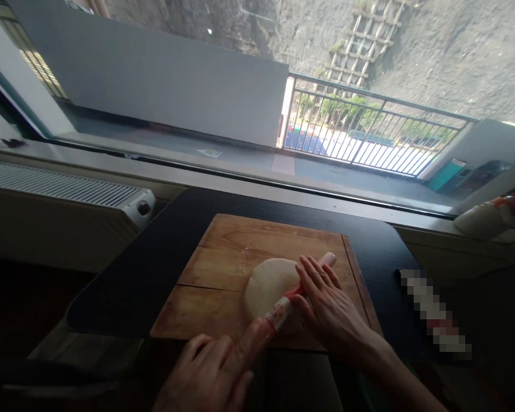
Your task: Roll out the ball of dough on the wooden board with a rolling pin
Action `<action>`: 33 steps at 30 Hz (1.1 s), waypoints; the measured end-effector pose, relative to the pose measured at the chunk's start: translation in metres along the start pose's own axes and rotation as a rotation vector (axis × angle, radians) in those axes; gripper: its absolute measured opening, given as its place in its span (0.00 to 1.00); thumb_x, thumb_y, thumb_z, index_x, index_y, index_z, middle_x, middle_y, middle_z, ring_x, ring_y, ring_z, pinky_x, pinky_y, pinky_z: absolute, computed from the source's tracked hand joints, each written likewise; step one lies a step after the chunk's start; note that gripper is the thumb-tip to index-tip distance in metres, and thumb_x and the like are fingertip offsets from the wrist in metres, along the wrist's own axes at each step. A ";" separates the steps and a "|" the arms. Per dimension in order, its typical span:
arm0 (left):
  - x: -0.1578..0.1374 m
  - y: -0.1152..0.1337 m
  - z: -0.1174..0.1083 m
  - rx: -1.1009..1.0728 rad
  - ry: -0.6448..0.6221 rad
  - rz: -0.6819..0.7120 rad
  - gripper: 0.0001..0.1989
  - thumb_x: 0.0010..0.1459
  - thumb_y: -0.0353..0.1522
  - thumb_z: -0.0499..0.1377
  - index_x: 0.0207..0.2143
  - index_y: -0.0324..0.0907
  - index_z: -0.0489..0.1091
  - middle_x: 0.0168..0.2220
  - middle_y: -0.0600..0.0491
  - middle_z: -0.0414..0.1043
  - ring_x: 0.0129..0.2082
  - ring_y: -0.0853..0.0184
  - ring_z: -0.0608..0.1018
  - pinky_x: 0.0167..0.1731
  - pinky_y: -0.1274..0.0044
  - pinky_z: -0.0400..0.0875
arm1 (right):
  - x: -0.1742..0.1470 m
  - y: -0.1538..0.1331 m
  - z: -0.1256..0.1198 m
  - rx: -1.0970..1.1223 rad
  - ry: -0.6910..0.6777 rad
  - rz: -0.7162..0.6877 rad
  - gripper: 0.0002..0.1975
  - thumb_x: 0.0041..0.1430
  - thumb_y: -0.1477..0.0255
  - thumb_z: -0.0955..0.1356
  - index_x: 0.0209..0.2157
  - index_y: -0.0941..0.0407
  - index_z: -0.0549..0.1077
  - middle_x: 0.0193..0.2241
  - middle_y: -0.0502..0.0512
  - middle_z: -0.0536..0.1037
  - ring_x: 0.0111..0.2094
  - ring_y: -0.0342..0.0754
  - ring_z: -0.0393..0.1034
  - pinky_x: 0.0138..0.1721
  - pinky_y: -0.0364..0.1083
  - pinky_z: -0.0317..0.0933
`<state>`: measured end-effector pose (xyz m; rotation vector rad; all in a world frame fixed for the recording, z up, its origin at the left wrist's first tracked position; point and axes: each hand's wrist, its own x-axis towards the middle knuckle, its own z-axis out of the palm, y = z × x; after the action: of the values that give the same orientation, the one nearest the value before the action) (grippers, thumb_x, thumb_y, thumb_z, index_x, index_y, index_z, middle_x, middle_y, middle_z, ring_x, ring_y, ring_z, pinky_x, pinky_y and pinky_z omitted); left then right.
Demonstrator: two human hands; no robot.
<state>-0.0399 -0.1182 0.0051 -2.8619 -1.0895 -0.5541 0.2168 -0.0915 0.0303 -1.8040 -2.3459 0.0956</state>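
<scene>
A round, flattened piece of pale dough [268,283] lies on a wooden cutting board [223,243]. Slanting across the dough is a wooden rolling pin [278,313] with a red-and-clear wrapper or label around its middle. Its far end sticks out past the dough toward the upper right. My left hand [210,366] is closed around the near end, below the board's front edge; part of its grip is hidden. My right hand [332,309] lies flat over the far part of the pin, with fingers stretched across it and the thumb beside the wrapper.
The board rests on a dark table [124,286] with rounded corners, against a window sill [249,177]. A white radiator [68,189] stands at the left. A blurred-out item [435,315] is on the table's right side, and a pale container [483,220] sits on the sill.
</scene>
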 end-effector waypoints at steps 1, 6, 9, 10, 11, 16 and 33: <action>0.002 -0.003 -0.001 0.004 -0.004 -0.012 0.27 0.61 0.34 0.49 0.63 0.46 0.48 0.38 0.53 0.75 0.34 0.68 0.76 0.40 0.73 0.66 | 0.009 -0.005 0.001 0.007 0.014 0.014 0.28 0.66 0.59 0.52 0.61 0.60 0.55 0.63 0.61 0.50 0.65 0.51 0.36 0.62 0.54 0.35; 0.010 -0.027 0.003 0.066 0.027 -0.115 0.26 0.62 0.37 0.48 0.62 0.46 0.49 0.47 0.51 0.73 0.38 0.63 0.76 0.43 0.67 0.62 | 0.103 -0.042 0.004 0.093 0.019 -0.009 0.27 0.65 0.56 0.51 0.55 0.58 0.62 0.62 0.60 0.54 0.64 0.51 0.41 0.60 0.54 0.41; 0.007 -0.033 0.009 0.082 0.046 -0.120 0.27 0.62 0.39 0.48 0.62 0.47 0.48 0.49 0.51 0.71 0.39 0.61 0.75 0.43 0.66 0.61 | 0.112 -0.048 0.002 0.126 -0.011 -0.022 0.28 0.65 0.56 0.50 0.55 0.58 0.63 0.62 0.59 0.54 0.64 0.51 0.42 0.60 0.54 0.43; 0.005 -0.032 0.009 0.075 0.049 -0.113 0.28 0.61 0.39 0.49 0.63 0.46 0.48 0.49 0.51 0.72 0.39 0.61 0.75 0.44 0.66 0.60 | 0.098 -0.046 0.001 0.122 -0.001 -0.025 0.27 0.66 0.57 0.50 0.55 0.58 0.62 0.62 0.58 0.54 0.64 0.50 0.40 0.60 0.54 0.42; 0.002 -0.030 0.010 0.061 0.045 -0.104 0.30 0.61 0.39 0.50 0.63 0.45 0.47 0.48 0.51 0.72 0.40 0.62 0.75 0.45 0.66 0.60 | 0.079 -0.043 0.001 0.108 0.016 -0.030 0.26 0.66 0.58 0.50 0.56 0.57 0.61 0.62 0.57 0.54 0.64 0.50 0.38 0.61 0.54 0.41; -0.002 -0.018 0.003 -0.013 0.001 -0.098 0.32 0.59 0.36 0.53 0.63 0.45 0.46 0.44 0.53 0.74 0.42 0.64 0.74 0.48 0.69 0.59 | -0.022 -0.012 0.004 -0.009 -0.013 -0.037 0.27 0.66 0.62 0.54 0.63 0.57 0.49 0.64 0.55 0.45 0.65 0.49 0.34 0.63 0.53 0.35; 0.005 -0.042 -0.002 0.025 0.013 -0.169 0.27 0.59 0.37 0.53 0.60 0.50 0.52 0.43 0.53 0.72 0.42 0.62 0.73 0.51 0.64 0.57 | 0.001 -0.041 0.014 0.016 0.088 0.128 0.30 0.64 0.55 0.53 0.61 0.59 0.54 0.64 0.60 0.48 0.65 0.55 0.35 0.61 0.58 0.36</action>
<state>-0.0643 -0.0840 0.0041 -2.7581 -1.3346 -0.5612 0.1752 -0.1005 0.0231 -1.9092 -2.1633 0.0511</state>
